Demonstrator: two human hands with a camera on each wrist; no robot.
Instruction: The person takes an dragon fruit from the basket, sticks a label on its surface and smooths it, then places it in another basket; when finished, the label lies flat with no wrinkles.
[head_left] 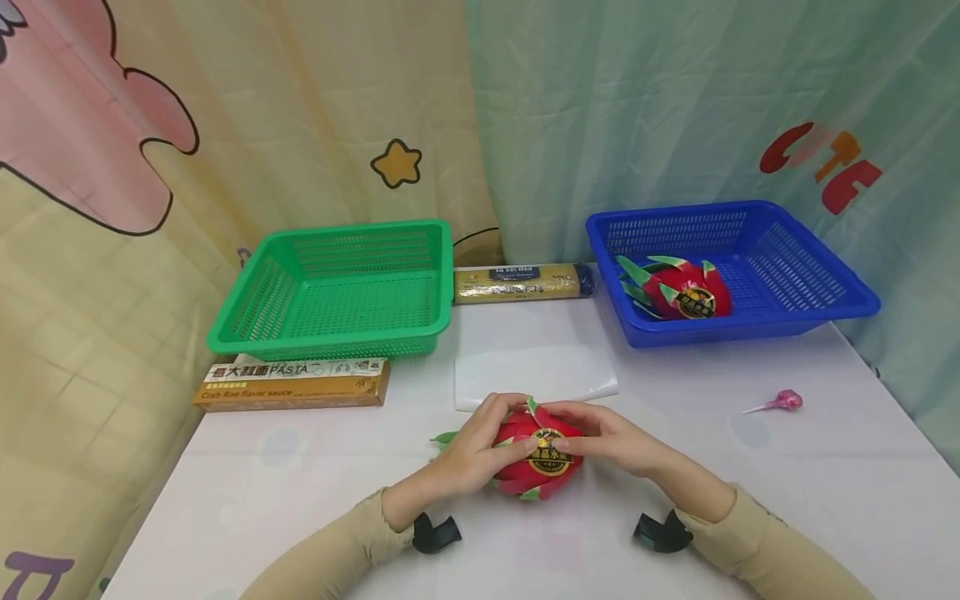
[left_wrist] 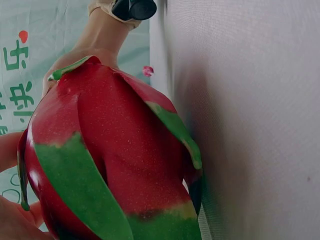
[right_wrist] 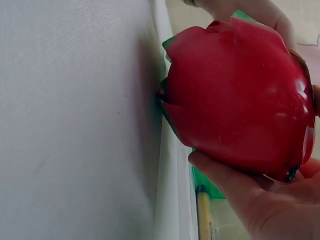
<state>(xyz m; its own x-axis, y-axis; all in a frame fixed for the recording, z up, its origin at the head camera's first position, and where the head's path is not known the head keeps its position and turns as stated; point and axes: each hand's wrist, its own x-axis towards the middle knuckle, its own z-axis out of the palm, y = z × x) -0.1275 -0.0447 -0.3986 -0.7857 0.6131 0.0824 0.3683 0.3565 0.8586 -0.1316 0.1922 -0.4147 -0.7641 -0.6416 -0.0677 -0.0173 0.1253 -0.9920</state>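
Observation:
A red dragon fruit (head_left: 536, 479) with green-tipped scales and a black-and-gold round sticker is between both hands, low over the white table or on it; I cannot tell which. My left hand (head_left: 480, 450) grips its left side, thumb over the sticker's edge. From the other side my right hand (head_left: 615, 440) grips it, thumb also at the sticker. The left wrist view shows the dragon fruit's scales (left_wrist: 135, 145) up close. Its smooth red end (right_wrist: 240, 100) fills much of the right wrist view, with fingers around it.
A green basket (head_left: 330, 342) stands at the back left, a pasta box (head_left: 292, 392) before it. At the back right, a blue basket (head_left: 750, 329) holds another dragon fruit (head_left: 693, 287). Between them lie a spaghetti pack (head_left: 521, 285) and a clear sheet (head_left: 532, 358). A pink lollipop (head_left: 787, 400) lies right.

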